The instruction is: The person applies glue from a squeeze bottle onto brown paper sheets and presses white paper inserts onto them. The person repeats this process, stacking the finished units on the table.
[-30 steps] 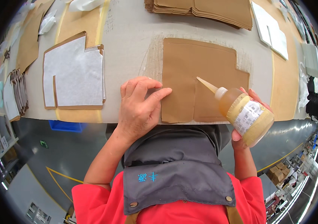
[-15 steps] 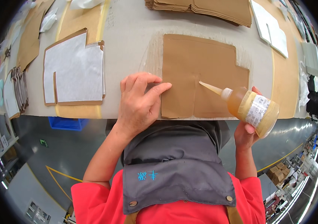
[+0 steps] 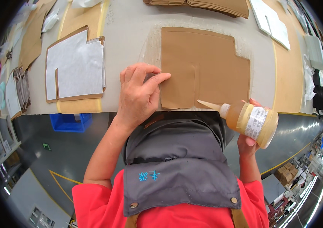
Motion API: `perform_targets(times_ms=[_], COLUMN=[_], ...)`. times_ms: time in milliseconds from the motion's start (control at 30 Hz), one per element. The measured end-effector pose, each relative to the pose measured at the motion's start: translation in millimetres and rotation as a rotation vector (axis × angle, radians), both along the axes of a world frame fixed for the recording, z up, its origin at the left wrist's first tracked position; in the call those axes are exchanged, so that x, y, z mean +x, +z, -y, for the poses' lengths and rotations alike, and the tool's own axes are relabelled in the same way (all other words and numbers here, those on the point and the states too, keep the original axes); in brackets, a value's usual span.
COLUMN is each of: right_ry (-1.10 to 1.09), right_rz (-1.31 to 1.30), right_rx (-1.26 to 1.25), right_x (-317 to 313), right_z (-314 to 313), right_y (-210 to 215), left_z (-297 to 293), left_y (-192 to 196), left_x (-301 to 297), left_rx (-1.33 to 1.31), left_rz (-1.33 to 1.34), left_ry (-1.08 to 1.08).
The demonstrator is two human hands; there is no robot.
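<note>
A brown, leather-like panel (image 3: 218, 72) with a stepped upper right corner and a slit lies flat near the table's front edge. My left hand (image 3: 139, 89) is closed beside its left edge, the thumb tip on that edge and the other fingers curled. Tilted in my right hand (image 3: 247, 143) is a glue bottle (image 3: 241, 117) of amber liquid, with a label and tan tape round it. Its thin pale nozzle points left, the tip at the lower end of the slit. The bottle hides most of my right fingers.
White-faced brown panels (image 3: 76, 66) lie at the left. A stack of brown pieces (image 3: 207, 7) sits at the far side, with white pieces (image 3: 271, 24) at the far right. Several panels (image 3: 17, 89) stand at the left end. Below the table is a blue bin (image 3: 70, 123).
The bottle's nozzle tip has moved down along the slit toward the panel's near edge. My left thumb stays at the panel's left edge. The whole view has shifted slightly.
</note>
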State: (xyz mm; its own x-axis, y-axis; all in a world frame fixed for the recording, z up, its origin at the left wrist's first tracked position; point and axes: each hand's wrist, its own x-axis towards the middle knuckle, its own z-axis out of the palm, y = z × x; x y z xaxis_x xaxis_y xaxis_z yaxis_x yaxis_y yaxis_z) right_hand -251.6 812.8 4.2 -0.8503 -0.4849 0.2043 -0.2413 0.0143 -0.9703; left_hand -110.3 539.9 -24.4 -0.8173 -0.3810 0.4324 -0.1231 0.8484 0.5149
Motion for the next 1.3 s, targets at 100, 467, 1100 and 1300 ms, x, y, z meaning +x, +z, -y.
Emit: perform_targets(times_ms=[100,467,1100,1300], right_ry=[0.053,-0.154,0.006,0.111], right_rz=[-0.05,0.408,0.308,0.23], right_rx=[-0.011,-0.283,-0.132,-0.062], right_x=[1,-29,-40,-31], right_z=[-7,-1,51,41], right_y=[-3,21,-3,-1], left_z=[0,1,2,2], left_y=[0,2,2,1], left_x=[0,0,2,2], left_rx=[-0.005,0.014,0.062,0.045], left_rz=[-0.007,-0.008,0.022,0.007], left_ry=[-0.002,0.022,0.012,0.022])
